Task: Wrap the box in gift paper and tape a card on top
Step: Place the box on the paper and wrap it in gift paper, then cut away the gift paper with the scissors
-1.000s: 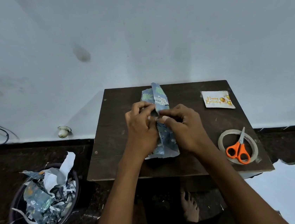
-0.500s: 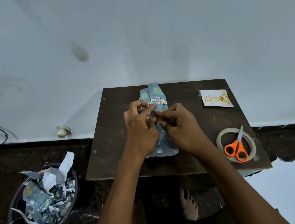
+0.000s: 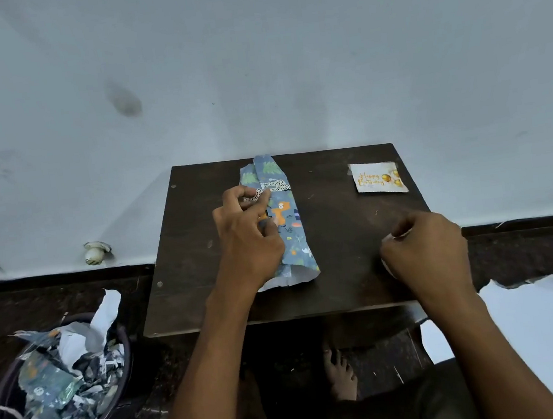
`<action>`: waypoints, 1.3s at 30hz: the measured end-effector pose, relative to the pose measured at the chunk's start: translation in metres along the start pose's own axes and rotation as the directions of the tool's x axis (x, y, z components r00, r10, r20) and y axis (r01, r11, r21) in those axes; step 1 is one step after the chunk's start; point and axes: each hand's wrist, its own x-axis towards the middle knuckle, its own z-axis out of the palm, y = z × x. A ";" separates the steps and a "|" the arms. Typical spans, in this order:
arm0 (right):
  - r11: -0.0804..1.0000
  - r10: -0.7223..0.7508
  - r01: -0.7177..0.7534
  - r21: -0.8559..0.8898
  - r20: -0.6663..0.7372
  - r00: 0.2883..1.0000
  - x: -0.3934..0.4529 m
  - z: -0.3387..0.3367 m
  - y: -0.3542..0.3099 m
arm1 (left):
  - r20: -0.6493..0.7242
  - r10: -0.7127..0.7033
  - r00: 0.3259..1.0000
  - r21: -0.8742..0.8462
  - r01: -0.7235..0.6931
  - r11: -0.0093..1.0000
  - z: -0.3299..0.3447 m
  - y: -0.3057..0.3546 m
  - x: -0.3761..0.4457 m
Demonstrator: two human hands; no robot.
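The right hand has been withdrawn from the wrapped box to the near right of the tabletop, over where tape and scissors lay; its fingers are curled, contents not discernible. The overlapped paper seam at mid-tabletop is held pinched by the left hand. Fetching tape is judged next; the card lies untouched, far right
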 end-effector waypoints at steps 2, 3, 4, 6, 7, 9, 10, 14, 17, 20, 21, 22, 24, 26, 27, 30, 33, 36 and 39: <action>0.997 0.027 -0.027 -0.068 0.002 1.000 -0.001 0.003 0.007 | -0.005 -0.020 1.000 0.010 0.020 1.000 0.000 0.003 -0.002; 0.995 0.046 -0.042 -0.093 0.035 0.998 -0.002 0.004 0.009 | -0.007 -0.029 1.000 0.010 0.029 1.000 0.000 0.005 -0.003; 0.991 0.055 -0.044 -0.123 0.092 0.994 -0.002 0.006 0.010 | -0.011 -0.036 0.999 0.007 0.036 0.999 0.000 0.006 -0.003; 0.986 0.037 -0.005 -0.167 0.188 0.981 -0.004 0.008 0.009 | -0.016 -0.044 0.999 0.005 0.044 0.999 -0.001 0.007 -0.004; 0.986 0.023 0.012 -0.165 0.210 0.977 -0.004 0.007 0.008 | -0.016 -0.048 0.999 0.008 0.048 0.999 -0.001 0.008 -0.004; 0.991 -0.006 0.034 -0.132 0.206 0.979 -0.006 0.003 0.007 | -0.015 -0.052 0.999 0.017 0.052 0.998 -0.001 0.007 -0.005; 0.994 -0.018 0.039 -0.107 0.188 0.982 -0.008 0.000 0.006 | -0.014 -0.051 0.999 0.022 0.051 0.998 -0.001 0.008 -0.005; 0.989 0.037 -0.019 -0.145 0.123 0.992 -0.016 -0.010 0.015 | -0.011 -0.041 0.999 0.023 0.042 0.999 -0.001 0.009 -0.006; 0.989 0.049 -0.030 -0.144 0.128 0.991 -0.023 -0.016 0.022 | 0.011 -0.060 0.998 0.018 0.060 0.998 -0.002 0.008 -0.005; 0.996 0.043 -0.031 -0.087 0.135 0.990 -0.025 -0.018 0.022 | 0.038 -0.059 0.998 0.019 0.059 0.998 -0.003 0.008 -0.006; 0.996 0.047 -0.037 -0.079 0.124 0.991 -0.024 -0.019 0.023 | 0.047 -0.061 0.997 0.014 0.061 0.998 -0.003 0.008 -0.006; 0.996 0.057 -0.048 -0.080 0.117 0.992 -0.024 -0.019 0.022 | 0.053 -0.065 0.996 0.011 0.064 0.998 -0.004 0.008 -0.007; 0.992 0.077 -0.066 -0.108 0.110 0.991 -0.025 -0.018 0.022 | 0.060 -0.070 0.996 0.000 0.070 0.998 -0.004 0.006 -0.007; 0.989 0.091 -0.076 -0.130 0.111 0.990 -0.027 -0.018 0.020 | 0.058 -0.073 0.996 -0.023 0.075 0.997 -0.005 0.006 -0.007; 0.987 0.099 -0.083 -0.139 0.110 0.989 -0.027 -0.018 0.020 | 0.059 -0.075 0.995 -0.028 0.077 0.997 -0.005 0.006 -0.007; 0.977 0.145 -0.128 -0.172 0.093 0.985 -0.027 -0.021 0.017 | 0.054 -0.075 0.996 -0.006 0.076 0.997 -0.004 0.008 -0.008; 0.976 0.178 -0.168 -0.140 0.068 0.982 -0.026 -0.025 0.015 | 0.043 -0.074 0.996 0.021 0.073 0.997 -0.002 0.009 -0.008; 0.976 0.204 -0.196 -0.098 0.076 0.976 -0.025 -0.026 0.014 | 0.036 -0.066 0.997 0.034 0.065 0.997 -0.002 0.009 -0.009; 0.979 0.198 -0.193 -0.069 0.064 0.978 -0.024 -0.029 0.014 | 0.032 -0.030 0.999 0.028 0.029 0.999 -0.003 0.008 -0.008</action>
